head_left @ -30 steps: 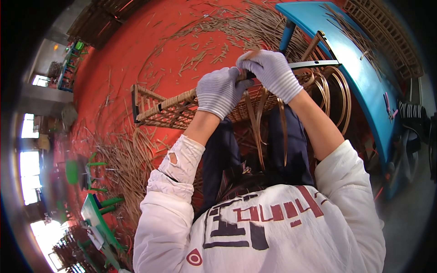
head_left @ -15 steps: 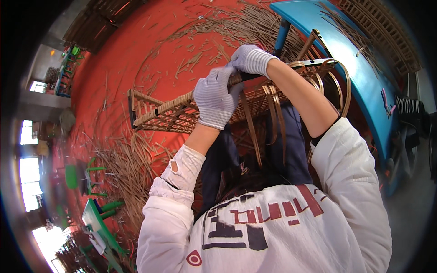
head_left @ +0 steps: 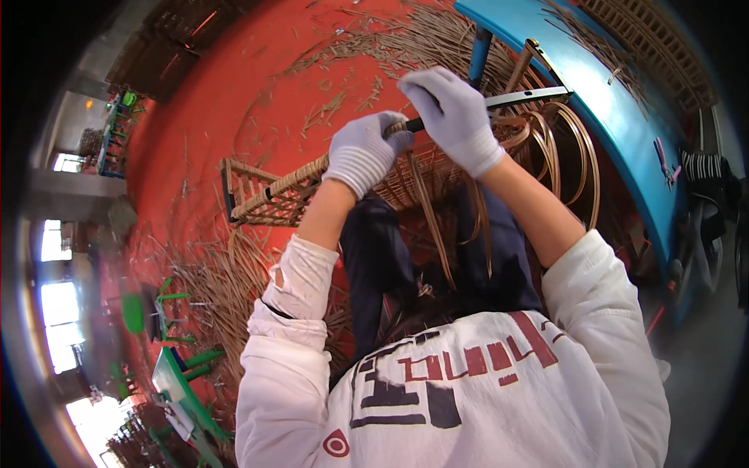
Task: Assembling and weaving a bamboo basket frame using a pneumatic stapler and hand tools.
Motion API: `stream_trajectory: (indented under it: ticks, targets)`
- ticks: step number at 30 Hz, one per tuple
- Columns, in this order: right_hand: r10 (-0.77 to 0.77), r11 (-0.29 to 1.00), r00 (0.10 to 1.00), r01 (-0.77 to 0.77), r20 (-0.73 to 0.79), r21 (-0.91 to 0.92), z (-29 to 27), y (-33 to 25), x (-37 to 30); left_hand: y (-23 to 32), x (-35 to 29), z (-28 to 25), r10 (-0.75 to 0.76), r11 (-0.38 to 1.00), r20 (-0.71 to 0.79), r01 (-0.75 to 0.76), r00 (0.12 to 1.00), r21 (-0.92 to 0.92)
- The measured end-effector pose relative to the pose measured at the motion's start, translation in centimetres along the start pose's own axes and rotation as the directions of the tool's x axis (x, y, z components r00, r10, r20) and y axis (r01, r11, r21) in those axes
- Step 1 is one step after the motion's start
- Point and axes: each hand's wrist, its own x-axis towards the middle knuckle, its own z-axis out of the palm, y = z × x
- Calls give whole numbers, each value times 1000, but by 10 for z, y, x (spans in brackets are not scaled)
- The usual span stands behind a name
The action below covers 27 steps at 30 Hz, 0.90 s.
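Observation:
A woven rattan frame point(head_left: 292, 199) with a dark metal rail lies across my lap, tan strip wound tightly along the left part of the rail. My left hand point(head_left: 363, 148), in a pale grey knit glove, is closed around that rail where the winding ends. Just right of it, my right hand point(head_left: 456, 117), gloved alike, is raised over the bare dark rail point(head_left: 530, 95). Its fingers are extended and bent leftward, and no strip shows in them. Loose rattan strips point(head_left: 427, 207) hang below between my knees, and long strips point(head_left: 573, 148) loop at the frame's right end.
A blue table point(head_left: 624, 117) at the right bears thin strips and pink-handled pliers point(head_left: 667, 165). Cut rattan scraps point(head_left: 226, 288) litter the red floor point(head_left: 211, 117). Green-edged furniture point(head_left: 183, 394) stands lower left. More woven panels point(head_left: 663, 47) are at the upper right.
My right hand has come off the rail beside the left hand, turning and shifting slightly right. The left hand stays on the rail, its fingers now closer around it.

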Motion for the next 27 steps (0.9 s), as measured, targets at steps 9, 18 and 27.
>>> stream_trajectory:
  ticks: [9,18,27]
  targets:
    - [311,907,923,-217,226,-362,1,-27,-53,-29,24,11,119,975,49,-108,992,-192]
    - [404,869,907,-338,123,-360,32,-21,-58,-21,19,6,48,991,77,-38,996,-126]
    - [529,815,802,-571,276,96,5,2,-55,-12,11,-5,96,993,105,-88,990,-83]
